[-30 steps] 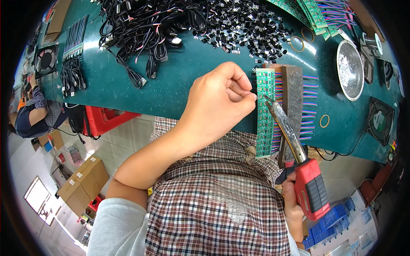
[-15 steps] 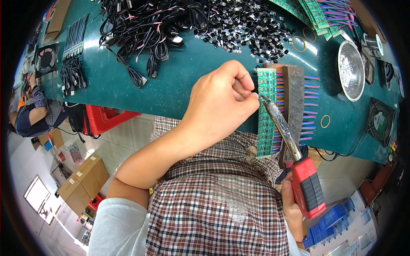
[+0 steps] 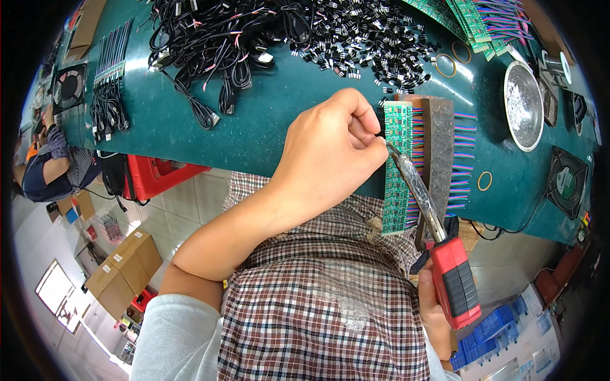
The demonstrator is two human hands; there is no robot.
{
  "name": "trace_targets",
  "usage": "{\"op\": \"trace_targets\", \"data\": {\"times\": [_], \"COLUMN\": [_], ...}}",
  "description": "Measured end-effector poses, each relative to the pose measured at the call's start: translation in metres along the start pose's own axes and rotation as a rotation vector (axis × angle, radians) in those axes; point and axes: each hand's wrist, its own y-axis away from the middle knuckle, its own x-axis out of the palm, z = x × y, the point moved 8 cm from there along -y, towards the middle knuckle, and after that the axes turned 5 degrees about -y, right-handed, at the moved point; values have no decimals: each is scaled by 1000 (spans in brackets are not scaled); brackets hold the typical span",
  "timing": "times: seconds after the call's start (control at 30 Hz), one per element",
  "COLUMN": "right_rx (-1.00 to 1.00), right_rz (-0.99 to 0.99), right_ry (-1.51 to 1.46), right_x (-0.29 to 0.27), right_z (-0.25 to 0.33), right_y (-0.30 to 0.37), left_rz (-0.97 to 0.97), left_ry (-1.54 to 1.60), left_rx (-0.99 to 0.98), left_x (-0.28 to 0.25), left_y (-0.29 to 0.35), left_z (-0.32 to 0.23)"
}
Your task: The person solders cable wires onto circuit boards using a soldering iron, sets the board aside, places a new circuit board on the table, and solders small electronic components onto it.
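Note:
My left hand is pinched closed at the left edge of a green circuit board panel; whatever sits between its fingertips is hidden. Small black parts show along that edge beside the fingers. My right hand grips a soldering iron with a red and black handle. Its tip meets the panel close to my left fingertips. Thin coloured wires run from the panel under a dark grey bar, which lies across them on a brown wooden block.
A heap of black cables and a pile of small black pronged components cover the far side. On the right are a metal bowl, a fan and a rubber band. More wired boards lie far right. Another person sits at left.
The soldering iron's handle has shifted slightly left and down, with its tip still by my left fingertips. My left hand keeps its pinch, nearly unmoved.

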Motion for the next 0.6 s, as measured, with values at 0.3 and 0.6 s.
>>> {"op": "trace_targets", "data": {"times": [0.3,0.6], "right_rx": [30,46], "right_rz": [-9,-27], "right_ry": [-23,-51], "right_x": [-2,-4], "right_z": [-1,-9], "right_y": [1,9], "left_rz": [-8,-6], "left_ry": [-18,-30], "left_rx": [9,12], "left_x": [-1,0], "left_y": [1,0], "left_z": [-2,-2]}}
